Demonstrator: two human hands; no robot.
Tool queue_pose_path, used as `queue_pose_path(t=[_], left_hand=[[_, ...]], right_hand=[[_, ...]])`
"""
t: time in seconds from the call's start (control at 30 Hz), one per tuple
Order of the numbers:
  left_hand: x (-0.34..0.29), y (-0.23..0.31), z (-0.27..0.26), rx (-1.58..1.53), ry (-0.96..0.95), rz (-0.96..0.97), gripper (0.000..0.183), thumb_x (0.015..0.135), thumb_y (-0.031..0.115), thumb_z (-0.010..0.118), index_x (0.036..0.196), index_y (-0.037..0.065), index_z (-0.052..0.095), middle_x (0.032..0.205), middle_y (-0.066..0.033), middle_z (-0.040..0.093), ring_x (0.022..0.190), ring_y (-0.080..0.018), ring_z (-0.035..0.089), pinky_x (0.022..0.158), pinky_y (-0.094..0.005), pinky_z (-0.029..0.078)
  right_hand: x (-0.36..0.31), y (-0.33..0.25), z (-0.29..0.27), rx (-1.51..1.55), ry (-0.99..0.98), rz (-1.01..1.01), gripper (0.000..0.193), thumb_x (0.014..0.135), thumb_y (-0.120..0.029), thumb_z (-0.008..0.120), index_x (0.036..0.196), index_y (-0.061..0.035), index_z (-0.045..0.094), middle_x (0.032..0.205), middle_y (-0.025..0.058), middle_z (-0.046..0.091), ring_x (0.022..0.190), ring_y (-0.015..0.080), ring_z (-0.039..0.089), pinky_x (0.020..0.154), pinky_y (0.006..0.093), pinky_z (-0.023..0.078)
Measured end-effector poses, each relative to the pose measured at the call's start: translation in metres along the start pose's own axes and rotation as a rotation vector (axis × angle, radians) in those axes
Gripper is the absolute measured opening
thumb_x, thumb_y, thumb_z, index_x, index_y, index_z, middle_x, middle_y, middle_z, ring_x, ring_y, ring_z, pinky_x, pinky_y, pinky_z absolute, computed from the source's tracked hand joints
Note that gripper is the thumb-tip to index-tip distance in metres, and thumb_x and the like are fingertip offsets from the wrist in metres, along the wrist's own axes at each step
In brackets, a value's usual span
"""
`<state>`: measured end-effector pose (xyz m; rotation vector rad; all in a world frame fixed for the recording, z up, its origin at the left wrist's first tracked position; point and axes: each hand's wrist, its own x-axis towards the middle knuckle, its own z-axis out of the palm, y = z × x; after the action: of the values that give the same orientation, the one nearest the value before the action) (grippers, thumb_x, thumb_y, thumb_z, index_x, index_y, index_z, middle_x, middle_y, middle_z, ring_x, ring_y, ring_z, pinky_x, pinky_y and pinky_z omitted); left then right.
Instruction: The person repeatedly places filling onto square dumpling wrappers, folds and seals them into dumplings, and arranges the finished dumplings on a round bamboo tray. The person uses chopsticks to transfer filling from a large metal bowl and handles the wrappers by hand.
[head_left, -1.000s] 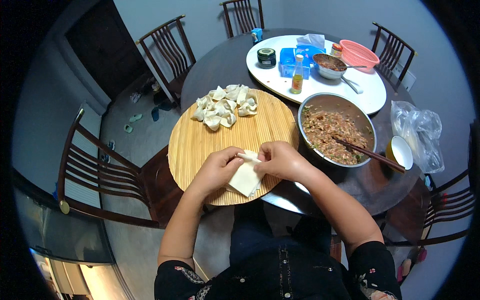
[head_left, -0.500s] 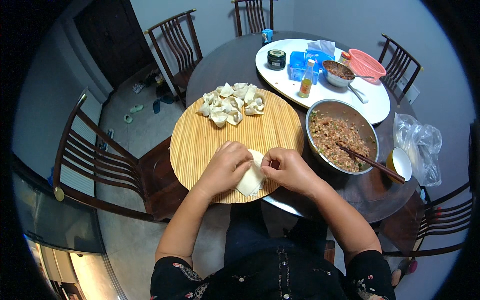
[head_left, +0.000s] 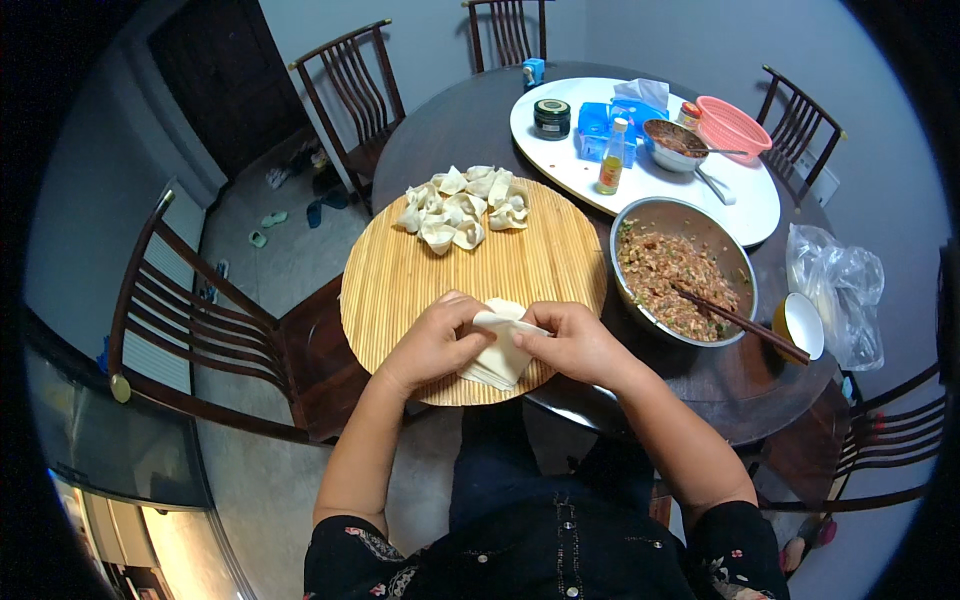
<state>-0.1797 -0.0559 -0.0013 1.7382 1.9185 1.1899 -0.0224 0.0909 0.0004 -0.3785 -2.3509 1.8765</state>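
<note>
Both hands pinch the top edge of a pale dough wrapper, which bends up between them. My left hand closes on its left end, and my right hand grips the right end with thumb against fingers. Beneath it, a stack of wrappers lies near the front edge of a round bamboo board. At the board's far side several folded wontons sit in a cluster. Right of the board stands a steel bowl of minced filling, with brown chopsticks resting across its rim.
A white turntable holds a yellow oil bottle, dark jar, blue tissue pack, small sauce bowl and pink basket. On the right are a yellow-and-white bowl and plastic bag. Chairs surround the dark table.
The top wrapper's upper edge has been lifted and folded up between my hands. My left hand has shifted slightly left and down, and my right thumb now shows on the wrapper.
</note>
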Motion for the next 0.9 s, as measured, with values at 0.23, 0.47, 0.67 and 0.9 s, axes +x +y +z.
queue_pose_path(t=[0.23,0.47,0.67,0.9], left_hand=[[-0.004,-0.003,-0.012,-0.003,-0.158,0.062,0.015,0.080,0.015,0.064,0.083,0.001,0.061,0.089,-0.0111,0.060,0.093,-0.0258,0.053,0.083,-0.0351,0.044],[-0.020,0.001,-0.008,0.070,0.091,0.037,0.012,0.084,0.012,0.060,0.086,0.000,0.063,0.099,-0.0123,0.060,0.098,-0.0242,0.056,0.087,-0.0336,0.043],[-0.026,0.059,0.047,-0.787,0.352,-0.198,0.043,0.099,0.031,0.040,0.127,-0.001,0.046,0.120,-0.0108,0.054,0.110,-0.0217,0.053,0.096,-0.0320,0.042],[-0.011,0.056,0.080,-1.634,0.430,-0.383,0.044,0.100,0.031,0.036,0.132,0.002,0.038,0.129,-0.0125,0.049,0.119,-0.0254,0.049,0.102,-0.0410,0.038]], right_hand=[[-0.014,0.006,-0.009,0.409,0.019,-0.043,0.010,0.085,-0.012,0.063,0.084,-0.0035,0.058,0.075,-0.0019,0.056,0.067,0.0045,0.050,0.059,0.0196,0.040],[-0.018,-0.007,-0.026,0.728,0.105,-0.079,0.012,0.082,-0.010,0.065,0.086,-0.0048,0.055,0.077,0.0001,0.059,0.066,0.0069,0.054,0.061,0.0203,0.045],[-0.025,-0.029,-0.011,0.093,0.381,-0.249,0.009,0.080,-0.005,0.064,0.087,-0.0025,0.058,0.084,0.0053,0.063,0.074,0.0145,0.062,0.065,0.0271,0.050],[-0.047,-0.037,0.010,-0.737,0.254,-0.856,0.012,0.072,-0.007,0.064,0.082,-0.0027,0.061,0.093,0.0109,0.062,0.087,0.0300,0.061,0.071,0.0377,0.051]])
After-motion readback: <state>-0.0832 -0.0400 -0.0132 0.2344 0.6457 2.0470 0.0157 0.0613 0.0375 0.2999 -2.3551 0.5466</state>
